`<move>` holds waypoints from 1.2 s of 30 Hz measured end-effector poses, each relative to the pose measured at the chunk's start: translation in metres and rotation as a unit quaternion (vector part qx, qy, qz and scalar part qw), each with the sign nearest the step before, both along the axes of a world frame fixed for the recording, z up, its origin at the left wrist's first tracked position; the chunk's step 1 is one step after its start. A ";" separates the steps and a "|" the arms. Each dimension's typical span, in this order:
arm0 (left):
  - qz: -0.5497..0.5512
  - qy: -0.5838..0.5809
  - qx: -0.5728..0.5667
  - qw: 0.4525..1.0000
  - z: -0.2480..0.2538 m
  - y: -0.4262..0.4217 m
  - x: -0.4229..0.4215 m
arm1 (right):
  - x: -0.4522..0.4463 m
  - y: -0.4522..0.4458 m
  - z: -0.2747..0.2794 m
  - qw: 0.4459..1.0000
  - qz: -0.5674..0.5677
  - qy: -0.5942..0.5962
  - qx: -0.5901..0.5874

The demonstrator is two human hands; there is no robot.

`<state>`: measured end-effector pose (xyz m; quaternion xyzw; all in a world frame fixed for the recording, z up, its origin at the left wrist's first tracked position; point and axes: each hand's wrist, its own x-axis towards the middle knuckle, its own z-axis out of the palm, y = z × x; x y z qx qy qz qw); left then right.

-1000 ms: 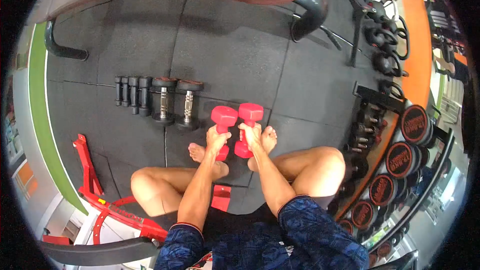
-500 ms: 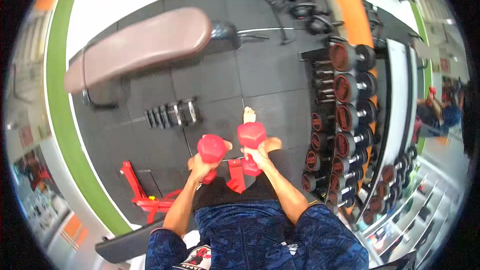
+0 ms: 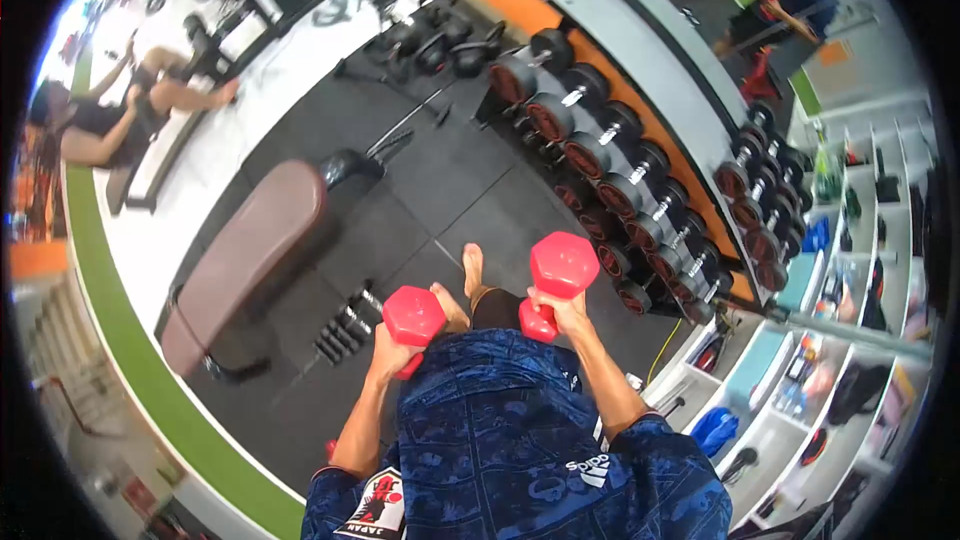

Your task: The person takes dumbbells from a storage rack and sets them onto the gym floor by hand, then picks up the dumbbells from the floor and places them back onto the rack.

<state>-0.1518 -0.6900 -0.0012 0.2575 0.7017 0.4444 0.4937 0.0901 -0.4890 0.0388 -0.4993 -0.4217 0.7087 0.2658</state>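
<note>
Left dumbbell (image 3: 415,314) and right dumbbell (image 3: 565,265) have moved apart, gripped by fingers of left hand (image 3: 388,349) and right hand (image 3: 567,312); tiring grip could drop one onto a bare foot (image 3: 472,260).

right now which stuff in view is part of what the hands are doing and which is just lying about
In use:
- left red dumbbell, gripped by the left hand
- right red dumbbell, gripped by the right hand

Just about:
- brown bench
- floor dumbbells
- racked dumbbells
- kettlebells
</note>
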 end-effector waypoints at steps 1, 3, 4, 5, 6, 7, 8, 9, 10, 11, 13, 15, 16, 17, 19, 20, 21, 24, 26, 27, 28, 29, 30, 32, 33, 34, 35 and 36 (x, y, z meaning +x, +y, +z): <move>-0.004 -0.002 0.017 1.000 0.004 0.011 0.003 | 0.009 -0.005 0.003 1.000 -0.022 0.007 -0.005; -0.026 -0.011 0.049 0.998 0.019 0.039 0.010 | 0.022 -0.010 0.011 0.998 -0.055 0.040 -0.008; -0.038 -0.015 0.066 0.997 0.024 0.055 0.013 | 0.028 -0.009 0.014 0.996 -0.064 0.062 0.002; -0.082 -0.019 0.048 0.995 0.021 0.068 0.013 | 0.036 -0.009 0.012 0.994 -0.074 0.077 0.008; -0.087 -0.068 0.034 0.993 0.025 0.084 0.018 | 0.039 -0.006 0.020 0.992 -0.099 0.078 0.016; -0.091 -0.115 0.019 0.989 0.030 0.102 0.025 | 0.039 -0.001 0.033 0.989 -0.124 0.079 0.024; -0.095 -0.163 0.000 0.982 0.034 0.119 0.032 | 0.044 0.003 0.041 0.985 -0.149 0.080 0.030; -0.120 -0.131 0.021 0.984 0.036 0.136 0.040 | 0.055 0.009 0.036 0.982 -0.166 0.081 0.029; -0.145 -0.100 0.044 0.983 0.037 0.156 0.050 | 0.066 0.016 0.037 0.980 -0.178 0.081 0.039; -0.169 -0.070 0.069 0.981 0.038 0.177 0.060 | 0.077 0.023 0.038 0.978 -0.188 0.079 0.048; -0.217 -0.097 0.070 0.969 0.034 0.220 0.084 | 0.105 0.046 0.037 0.974 -0.194 0.091 0.072; -0.247 -0.103 0.066 0.961 0.042 0.260 0.113 | 0.129 0.070 0.046 0.968 -0.209 0.066 0.120; -0.256 -0.095 0.065 0.960 0.052 0.280 0.131 | 0.142 0.082 0.051 0.965 -0.216 0.052 0.143; -0.264 -0.087 0.060 0.959 0.060 0.297 0.148 | 0.160 0.094 0.038 0.964 -0.215 0.021 0.153; -0.258 -0.131 0.081 0.954 0.051 0.331 0.181 | 0.188 0.122 0.033 0.920 -0.221 -0.106 0.307; -0.254 -0.154 0.088 0.951 0.044 0.347 0.195 | 0.200 0.133 0.031 0.884 -0.220 -0.170 0.376; -0.259 -0.153 0.076 0.951 0.043 0.360 0.206 | 0.211 0.141 0.035 0.922 -0.222 -0.133 0.287; -0.287 -0.169 0.049 0.942 0.044 0.397 0.231 | 0.233 0.171 0.028 0.923 -0.259 -0.122 0.256; -0.320 -0.201 0.039 0.925 0.056 0.421 0.242 | 0.244 0.194 0.032 0.909 -0.300 -0.115 0.265; -0.325 -0.212 0.041 0.921 0.057 0.433 0.246 | 0.249 0.206 0.033 0.910 -0.311 -0.103 0.254; -0.328 -0.223 0.042 0.917 0.057 0.445 0.249 | 0.253 0.219 0.033 0.911 -0.321 -0.090 0.244; -0.331 -0.234 0.043 0.913 0.056 0.455 0.250 | 0.255 0.230 0.026 0.911 -0.341 -0.064 0.223; -0.318 -0.222 0.039 0.921 0.055 0.466 0.253 | 0.257 0.243 0.021 0.910 -0.357 -0.051 0.205; -0.291 -0.196 0.032 0.936 0.049 0.487 0.256 | 0.262 0.271 0.011 0.906 -0.389 -0.025 0.167; -0.289 -0.204 0.012 0.935 0.045 0.495 0.252 | 0.270 0.284 0.010 0.923 -0.369 -0.006 0.112; -0.286 -0.214 -0.003 0.934 0.040 0.505 0.250 | 0.270 0.299 0.009 0.916 -0.380 0.016 0.124; -0.285 -0.226 -0.011 0.931 0.036 0.521 0.251 | 0.273 0.315 0.011 0.915 -0.385 0.039 0.116; -0.286 -0.220 -0.008 0.933 0.034 0.534 0.250 | 0.274 0.330 0.019 0.912 -0.390 0.062 0.107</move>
